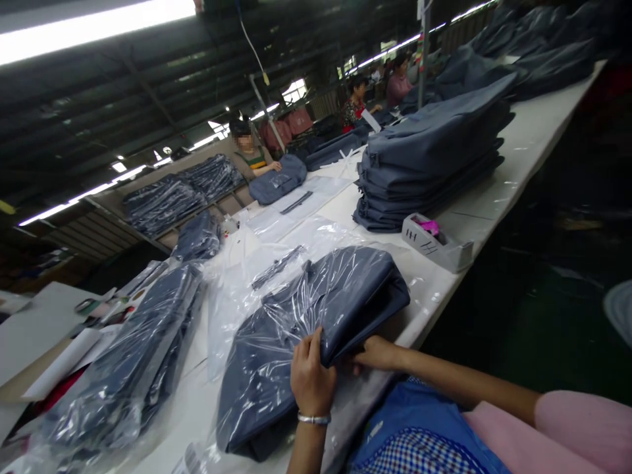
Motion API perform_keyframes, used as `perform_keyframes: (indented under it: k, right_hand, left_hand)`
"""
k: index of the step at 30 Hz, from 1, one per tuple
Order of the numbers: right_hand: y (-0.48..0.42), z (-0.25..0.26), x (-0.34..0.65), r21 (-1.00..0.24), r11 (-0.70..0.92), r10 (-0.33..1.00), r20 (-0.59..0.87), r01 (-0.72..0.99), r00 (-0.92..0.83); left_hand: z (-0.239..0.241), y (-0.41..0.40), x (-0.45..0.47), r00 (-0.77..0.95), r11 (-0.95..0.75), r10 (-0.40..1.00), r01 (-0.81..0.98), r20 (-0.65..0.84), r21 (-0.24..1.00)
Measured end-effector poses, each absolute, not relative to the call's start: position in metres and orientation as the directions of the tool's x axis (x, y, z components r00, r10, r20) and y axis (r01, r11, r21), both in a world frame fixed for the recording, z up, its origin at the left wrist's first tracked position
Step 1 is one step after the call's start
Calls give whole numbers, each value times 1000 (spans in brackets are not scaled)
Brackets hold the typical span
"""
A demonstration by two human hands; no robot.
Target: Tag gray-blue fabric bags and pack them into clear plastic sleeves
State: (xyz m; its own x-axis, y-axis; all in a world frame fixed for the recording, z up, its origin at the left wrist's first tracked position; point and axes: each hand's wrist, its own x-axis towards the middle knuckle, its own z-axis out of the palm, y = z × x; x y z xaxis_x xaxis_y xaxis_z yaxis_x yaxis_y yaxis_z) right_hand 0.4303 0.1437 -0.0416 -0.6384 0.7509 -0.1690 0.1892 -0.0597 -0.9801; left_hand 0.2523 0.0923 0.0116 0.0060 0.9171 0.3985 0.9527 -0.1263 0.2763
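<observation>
A dark blue-grey fabric bag (276, 342) in a clear plastic sleeve lies tilted on the white table in front of me. My left hand (313, 375), with a silver bracelet at the wrist, grips the near edge of the plastic-covered bag, its fingers curled over the top. Beside it, my right hand (372, 354) reaches under the bag's near side; its fingertips are mostly hidden there. Loose clear plastic (237, 296) spreads out beyond the bag.
A grey tape dispenser (437, 247) sits near the table's right edge, by a tall stack of folded bags (424, 158). Wrapped bags (133, 349) lie at left. Across the table, a person (254, 155) handles another bag (279, 179). More people are farther back.
</observation>
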Motion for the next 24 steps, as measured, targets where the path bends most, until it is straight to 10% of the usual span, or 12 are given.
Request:
perform_keyframes:
  k: [5,8,16,24]
  right_hand:
    - [148,-24,525,-889,161,987,147,429,-67]
    - [190,-19,570,-720,255,821,514,645,249]
    - [278,-47,577,-686,348,834,538,639,124]
    - [229,-51,578,-627,486,811,583,609,-48]
  left_hand:
    - [-9,90,248,8,-131,894,961,447,243]
    - [-17,87,250,-5,-101,897,971,443,215]
    - [-21,89,259,121,-149,851,989,511,14]
    - [-15,109,262,-35,-53,938,969,344,242]
